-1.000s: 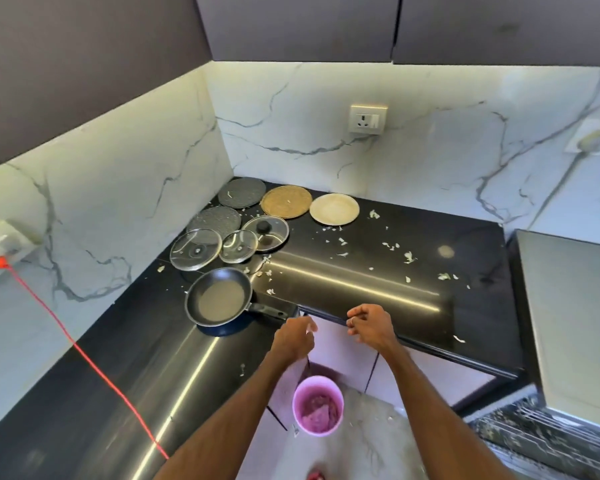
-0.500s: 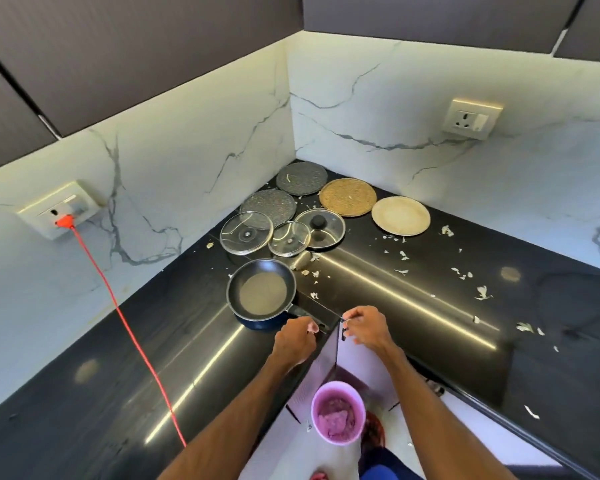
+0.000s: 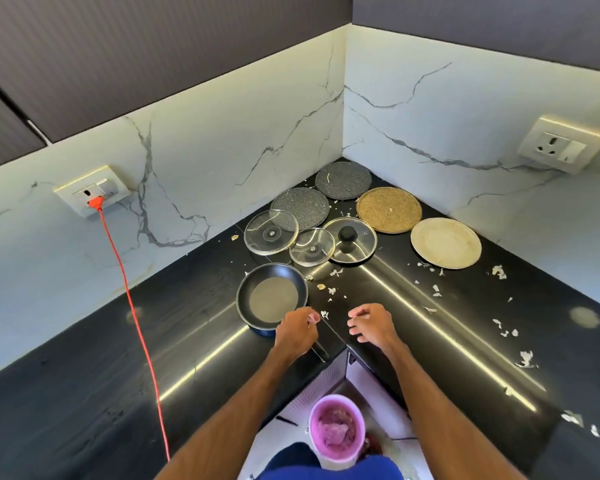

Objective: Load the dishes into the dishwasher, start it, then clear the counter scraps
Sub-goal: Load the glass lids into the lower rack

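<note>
Covering pan handle [image 3: 321,351], left hand [image 3: 297,332] curled, grip unclear; right hand [image 3: 371,323] loosely curled, empty.

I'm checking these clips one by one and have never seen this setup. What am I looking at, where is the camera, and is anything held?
There is no machine: a person works with bare hands, filmed by one wide-angle camera on their head, looking down. The left hand and right hand hover over the corner of a black counter, fingers curled; whether they pinch a scrap is too small to tell. On the counter lie a frying pan, three glass lids, two dark round mats, a woven mat, a pale plate and scattered scraps. A pink bucket stands on the floor below.
</note>
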